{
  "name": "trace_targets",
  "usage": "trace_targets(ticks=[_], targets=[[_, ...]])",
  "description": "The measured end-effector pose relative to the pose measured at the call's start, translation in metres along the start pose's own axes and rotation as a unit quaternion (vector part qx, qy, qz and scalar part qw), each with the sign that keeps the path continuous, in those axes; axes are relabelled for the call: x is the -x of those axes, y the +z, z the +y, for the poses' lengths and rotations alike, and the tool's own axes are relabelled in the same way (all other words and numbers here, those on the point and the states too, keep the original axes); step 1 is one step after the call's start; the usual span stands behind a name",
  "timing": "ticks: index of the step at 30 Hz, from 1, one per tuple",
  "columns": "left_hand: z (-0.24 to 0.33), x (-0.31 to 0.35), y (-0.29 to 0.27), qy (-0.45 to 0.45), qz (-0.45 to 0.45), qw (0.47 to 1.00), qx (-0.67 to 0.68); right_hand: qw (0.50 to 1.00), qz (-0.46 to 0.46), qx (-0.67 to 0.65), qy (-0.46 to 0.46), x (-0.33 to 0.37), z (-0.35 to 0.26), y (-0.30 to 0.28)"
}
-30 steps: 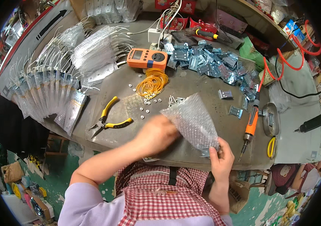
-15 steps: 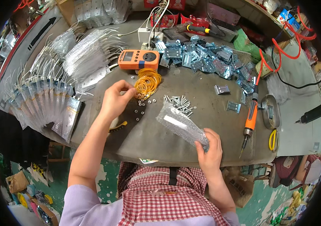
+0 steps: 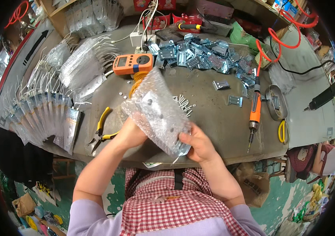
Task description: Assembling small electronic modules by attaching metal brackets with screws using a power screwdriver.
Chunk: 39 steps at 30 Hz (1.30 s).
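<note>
Since the earlier frame, the left hand (image 3: 133, 133) has come back from the rubber bands (image 3: 136, 80) to the bag (image 3: 156, 112), which now stands tilted and turned with its broad face showing. That bubble-wrap bag is held over the table (image 3: 210, 122), toward the middle of the near edge, its upper end overlapping the bands in view. The right hand grips its lower right corner, thumb (image 3: 186, 137) on the face and fingers behind. The left hand meets the bag's left side; its fingers are hidden, so I cannot tell whether they grip. Dark spots show through the wrap, and a white tip sticks out at the lower end.

Screws (image 3: 182, 103) lie just right of the bag. Pliers (image 3: 102, 118) rest near the left forearm, toward the near edge. An orange meter (image 3: 133, 63) sits beyond the bands, beside a heap of metal brackets (image 3: 210, 55) toward the far edge; two more lie apart from it. An orange screwdriver (image 3: 255, 110) and a tin (image 3: 270, 106) lie by the right edge, filled bags (image 3: 43, 118) fanned along the left.
</note>
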State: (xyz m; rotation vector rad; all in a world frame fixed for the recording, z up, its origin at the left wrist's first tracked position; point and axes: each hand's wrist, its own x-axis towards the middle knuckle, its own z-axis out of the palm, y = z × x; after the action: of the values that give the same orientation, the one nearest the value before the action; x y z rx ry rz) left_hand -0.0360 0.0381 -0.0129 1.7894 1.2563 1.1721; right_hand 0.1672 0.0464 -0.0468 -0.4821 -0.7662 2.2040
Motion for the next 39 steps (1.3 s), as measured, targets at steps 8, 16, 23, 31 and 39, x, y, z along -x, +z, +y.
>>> trace_targets(ticks=[8, 16, 23, 31, 39], targets=[[0.060, -0.001, -0.013, 0.063, -0.025, 0.989, 0.134, 0.889, 0.135, 0.414, -0.139, 0.008, -0.009, 0.002], [0.056, 0.003, -0.004, -0.088, -0.424, 0.899, 0.061, 0.964, 0.124, 0.154, -0.175, 0.016, -0.024, 0.000], [0.026, 0.023, 0.041, -0.174, -0.062, 0.772, 0.608, 0.926, 0.143, 0.061, -0.343, 0.017, -0.020, 0.013], [0.007, 0.032, -0.007, -0.263, -0.450, 0.807, 0.278, 0.739, -0.170, 0.636, -0.147, 0.045, -0.075, 0.018], [0.054, 0.004, 0.002, -0.022, -0.141, 0.982, -0.126, 0.633, -0.091, 0.747, -0.180, 0.029, -0.036, 0.050]])
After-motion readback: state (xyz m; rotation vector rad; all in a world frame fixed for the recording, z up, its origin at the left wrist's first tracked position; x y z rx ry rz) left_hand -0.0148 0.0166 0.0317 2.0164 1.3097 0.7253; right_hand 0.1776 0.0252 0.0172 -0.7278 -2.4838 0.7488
